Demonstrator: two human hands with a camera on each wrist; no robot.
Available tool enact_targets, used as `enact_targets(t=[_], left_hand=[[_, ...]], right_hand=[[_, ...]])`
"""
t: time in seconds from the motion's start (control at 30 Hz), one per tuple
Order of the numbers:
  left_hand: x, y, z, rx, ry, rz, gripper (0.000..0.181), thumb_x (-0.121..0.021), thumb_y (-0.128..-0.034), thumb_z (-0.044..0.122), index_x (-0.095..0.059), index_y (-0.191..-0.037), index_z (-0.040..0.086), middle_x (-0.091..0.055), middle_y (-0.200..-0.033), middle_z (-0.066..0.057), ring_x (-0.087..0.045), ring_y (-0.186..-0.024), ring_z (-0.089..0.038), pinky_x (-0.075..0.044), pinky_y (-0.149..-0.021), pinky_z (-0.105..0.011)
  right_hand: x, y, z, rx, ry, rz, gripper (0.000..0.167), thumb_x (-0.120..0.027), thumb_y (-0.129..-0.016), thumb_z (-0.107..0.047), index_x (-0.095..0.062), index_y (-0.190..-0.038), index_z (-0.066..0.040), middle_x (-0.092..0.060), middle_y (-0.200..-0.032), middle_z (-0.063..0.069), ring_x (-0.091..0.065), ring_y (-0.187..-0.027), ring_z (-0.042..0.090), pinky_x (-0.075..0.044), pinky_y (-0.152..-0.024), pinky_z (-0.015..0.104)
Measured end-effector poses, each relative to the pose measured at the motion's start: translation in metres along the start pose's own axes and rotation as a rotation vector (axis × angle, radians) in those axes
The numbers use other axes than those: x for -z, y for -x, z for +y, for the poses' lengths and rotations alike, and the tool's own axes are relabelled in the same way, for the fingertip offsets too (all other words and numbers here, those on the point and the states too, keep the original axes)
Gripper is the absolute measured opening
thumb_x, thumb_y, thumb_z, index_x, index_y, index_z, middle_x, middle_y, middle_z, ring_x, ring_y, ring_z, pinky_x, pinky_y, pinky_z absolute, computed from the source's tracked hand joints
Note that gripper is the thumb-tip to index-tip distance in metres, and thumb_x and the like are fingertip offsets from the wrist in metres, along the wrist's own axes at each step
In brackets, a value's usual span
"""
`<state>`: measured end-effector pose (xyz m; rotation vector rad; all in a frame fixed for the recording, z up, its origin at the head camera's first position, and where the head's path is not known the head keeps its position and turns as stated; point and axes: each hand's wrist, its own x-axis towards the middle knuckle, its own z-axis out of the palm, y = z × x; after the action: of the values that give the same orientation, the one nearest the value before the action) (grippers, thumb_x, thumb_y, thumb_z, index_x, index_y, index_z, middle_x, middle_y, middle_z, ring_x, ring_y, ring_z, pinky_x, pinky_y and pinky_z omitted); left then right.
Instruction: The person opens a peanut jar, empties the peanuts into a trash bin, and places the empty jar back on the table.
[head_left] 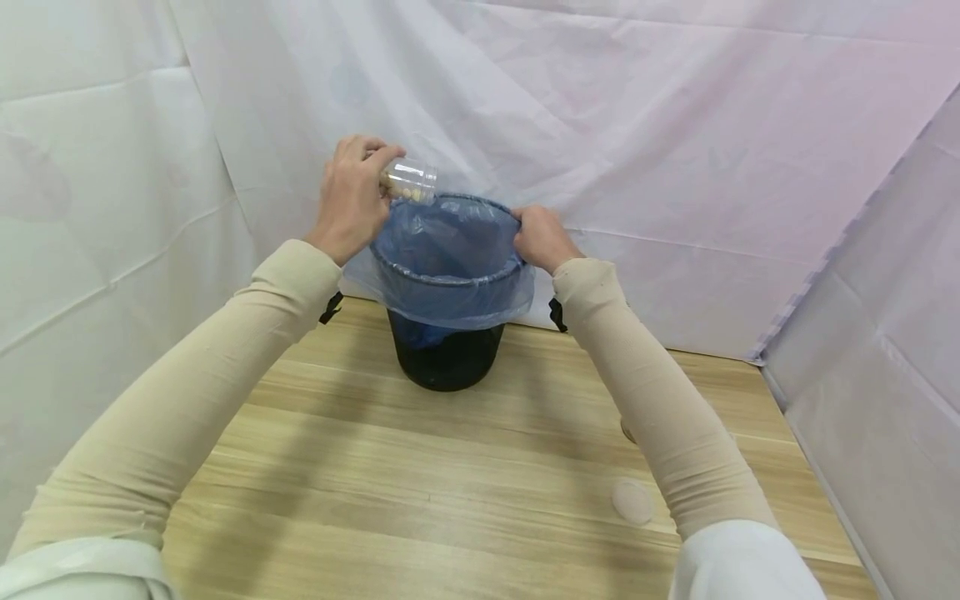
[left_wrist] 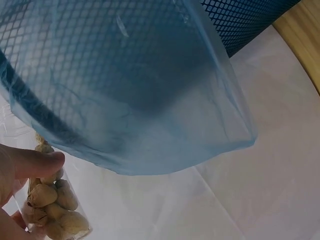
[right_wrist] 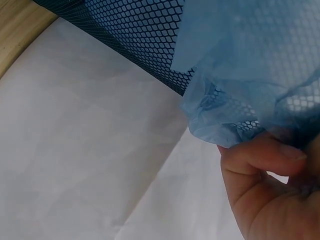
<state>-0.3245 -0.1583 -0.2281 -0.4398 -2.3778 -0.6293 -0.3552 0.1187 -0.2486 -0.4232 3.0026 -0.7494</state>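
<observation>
Clear plastic jar (head_left: 414,177) of tan nuts (left_wrist: 52,202) — we see it gripped in the left hand (head_left: 351,196), the nearer one, long axis nearly level, mouth facing right by the left rim of the bin (head_left: 448,360) — right hand (head_left: 546,239) gripping the opposite rim.

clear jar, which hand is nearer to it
Left. The left hand grips the clear jar; the right hand is apart from it, gripping the right side of the bin's rim.
</observation>
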Motion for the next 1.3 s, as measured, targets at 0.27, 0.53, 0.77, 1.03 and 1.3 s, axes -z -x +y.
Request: enact_targets(t=[0.27, 0.53, 0.77, 1.03, 1.3], left_hand=[[0.0005, 0.0007, 0.0000, -0.011, -0.012, 0.005, 0.054, -0.065, -0.0931, -0.015, -0.067, -0.144, 0.004, -0.060, -0.148, -0.021, -0.045, -0.148, -0.039, -0.039, -0.121, -0.059], [0.0010, 0.0006, 0.0002, -0.053, -0.053, 0.003, 0.055, -0.057, -0.0943, -0.018, -0.068, -0.143, 0.005, -0.060, -0.147, -0.020, -0.045, -0.149, -0.039, -0.040, -0.120, -0.062], [-0.0003, 0.0007, -0.0021, -0.082, -0.084, -0.001, 0.055, -0.056, -0.0932, -0.019, -0.069, -0.141, 0.004, -0.060, -0.144, -0.021, -0.045, -0.149, -0.040, -0.037, -0.123, -0.065], [-0.0016, -0.0004, -0.0012, -0.089, -0.102, -0.005, 0.060, -0.051, -0.0901, -0.023, -0.069, -0.141, 0.004, -0.060, -0.145, -0.021, -0.044, -0.150, -0.040, -0.039, -0.121, -0.065], [-0.0017, -0.0024, -0.0001, -0.093, -0.102, 0.002, 0.058, -0.052, -0.0906, -0.023, -0.069, -0.139, 0.004, -0.061, -0.144, -0.021, -0.044, -0.150, -0.040, -0.038, -0.122, -0.064]], right_hand=[[-0.0012, 0.0008, -0.0010, 0.013, 0.004, -0.002, 0.061, -0.036, -0.105, 0.010, -0.041, -0.164, -0.002, -0.042, -0.170, 0.020, -0.059, -0.092, 0.025, -0.043, -0.076, 0.036], [-0.0004, 0.0004, -0.0006, 0.020, 0.004, -0.001, 0.062, -0.035, -0.104, 0.010, -0.041, -0.165, -0.001, -0.042, -0.170, 0.020, -0.062, -0.105, 0.030, -0.045, -0.081, 0.038], [-0.0007, -0.0006, -0.0009, 0.016, 0.008, -0.010, 0.061, -0.035, -0.105, 0.009, -0.040, -0.165, -0.001, -0.040, -0.171, 0.020, -0.062, -0.117, 0.032, -0.047, -0.087, 0.040], [-0.0002, -0.0008, -0.0031, 0.013, 0.012, -0.018, 0.061, -0.036, -0.105, 0.008, -0.038, -0.166, -0.001, -0.039, -0.172, 0.019, -0.061, -0.112, 0.031, -0.046, -0.084, 0.039], [-0.0003, -0.0025, -0.0036, -0.009, 0.020, -0.017, 0.061, -0.038, -0.107, 0.007, -0.037, -0.166, -0.002, -0.037, -0.173, 0.017, -0.054, -0.085, 0.024, -0.042, -0.073, 0.035]])
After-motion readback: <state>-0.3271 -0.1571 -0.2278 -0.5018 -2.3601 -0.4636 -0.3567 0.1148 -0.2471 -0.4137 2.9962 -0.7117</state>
